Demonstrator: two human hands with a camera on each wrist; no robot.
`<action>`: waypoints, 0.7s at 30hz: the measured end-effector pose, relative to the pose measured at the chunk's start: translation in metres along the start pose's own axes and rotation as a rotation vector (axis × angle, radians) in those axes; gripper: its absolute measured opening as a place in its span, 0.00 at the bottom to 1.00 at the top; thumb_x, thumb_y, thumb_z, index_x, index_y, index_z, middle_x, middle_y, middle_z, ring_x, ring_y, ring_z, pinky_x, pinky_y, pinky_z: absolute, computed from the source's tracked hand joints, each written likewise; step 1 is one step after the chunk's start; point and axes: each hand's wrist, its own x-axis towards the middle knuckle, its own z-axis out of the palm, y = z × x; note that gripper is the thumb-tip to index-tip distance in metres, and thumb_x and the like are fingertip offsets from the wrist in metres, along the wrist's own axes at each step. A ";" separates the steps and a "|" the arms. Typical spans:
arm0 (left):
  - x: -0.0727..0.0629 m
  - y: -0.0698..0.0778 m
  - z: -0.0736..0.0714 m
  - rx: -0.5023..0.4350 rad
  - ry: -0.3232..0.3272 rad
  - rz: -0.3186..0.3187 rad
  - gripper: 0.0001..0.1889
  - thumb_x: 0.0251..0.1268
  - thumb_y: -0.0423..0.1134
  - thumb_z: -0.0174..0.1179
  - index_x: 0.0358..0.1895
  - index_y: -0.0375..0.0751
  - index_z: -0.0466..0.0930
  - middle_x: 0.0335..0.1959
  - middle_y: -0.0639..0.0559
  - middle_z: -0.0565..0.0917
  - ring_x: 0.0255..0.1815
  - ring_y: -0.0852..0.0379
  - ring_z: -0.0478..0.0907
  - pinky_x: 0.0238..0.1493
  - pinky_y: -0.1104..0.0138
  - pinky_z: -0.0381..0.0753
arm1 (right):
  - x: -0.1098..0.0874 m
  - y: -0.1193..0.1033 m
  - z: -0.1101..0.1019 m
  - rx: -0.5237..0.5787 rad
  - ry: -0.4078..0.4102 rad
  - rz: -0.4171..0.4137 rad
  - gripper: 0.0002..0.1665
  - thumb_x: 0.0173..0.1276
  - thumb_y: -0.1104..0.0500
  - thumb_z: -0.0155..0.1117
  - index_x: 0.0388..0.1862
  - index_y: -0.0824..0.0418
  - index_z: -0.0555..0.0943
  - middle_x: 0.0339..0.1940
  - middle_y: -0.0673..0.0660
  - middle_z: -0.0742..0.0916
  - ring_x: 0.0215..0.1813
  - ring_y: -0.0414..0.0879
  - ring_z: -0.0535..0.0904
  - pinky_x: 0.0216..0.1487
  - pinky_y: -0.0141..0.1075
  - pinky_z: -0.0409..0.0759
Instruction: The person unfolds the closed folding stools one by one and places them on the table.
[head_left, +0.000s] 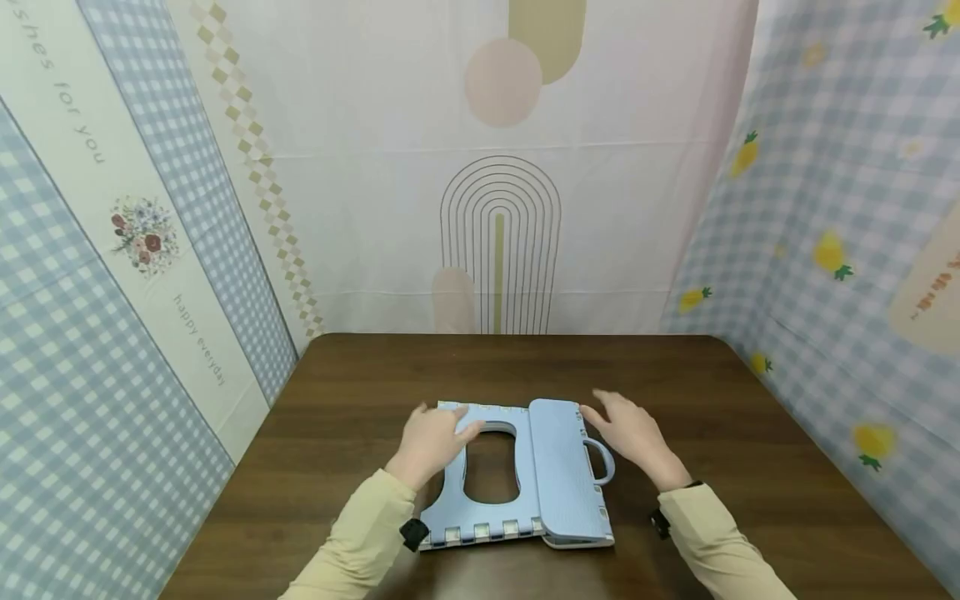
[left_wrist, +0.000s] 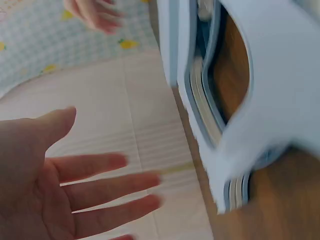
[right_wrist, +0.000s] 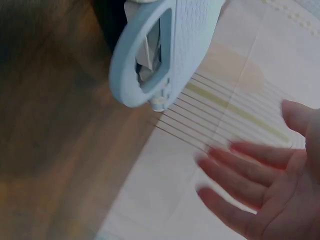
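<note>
On the brown table (head_left: 337,392), a blue folding frame (head_left: 480,512) is lying near the middle; its side panel (head_left: 570,467) is seemingly sitting part-folded, some flattening remaining. Left hand (head_left: 433,443) and right hand (head_left: 632,432) are hovering released, fingers loose, the right near the handle (head_left: 611,463).

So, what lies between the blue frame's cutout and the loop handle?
A strip of the blue frame, then the wide flat panel; the head view shows both.
</note>
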 end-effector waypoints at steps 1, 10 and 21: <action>-0.003 0.004 0.002 0.000 -0.011 0.015 0.27 0.72 0.59 0.48 0.60 0.45 0.79 0.45 0.46 0.88 0.45 0.47 0.85 0.55 0.53 0.79 | -0.001 0.003 0.002 0.018 -0.022 0.018 0.31 0.74 0.48 0.54 0.65 0.69 0.71 0.59 0.70 0.81 0.57 0.64 0.79 0.52 0.56 0.79; -0.030 0.035 0.029 -0.026 -0.266 0.131 0.32 0.55 0.63 0.64 0.57 0.43 0.81 0.51 0.51 0.87 0.47 0.52 0.85 0.39 0.63 0.83 | -0.003 0.028 0.019 0.083 -0.171 0.069 0.25 0.72 0.52 0.57 0.56 0.71 0.77 0.45 0.66 0.86 0.43 0.56 0.84 0.40 0.49 0.81; -0.044 0.048 0.054 0.070 -0.209 0.163 0.27 0.40 0.56 0.76 0.47 0.49 0.85 0.40 0.55 0.88 0.39 0.53 0.84 0.35 0.61 0.79 | -0.009 0.038 0.033 0.129 -0.209 0.069 0.12 0.67 0.61 0.62 0.43 0.69 0.82 0.32 0.58 0.86 0.30 0.45 0.78 0.30 0.37 0.76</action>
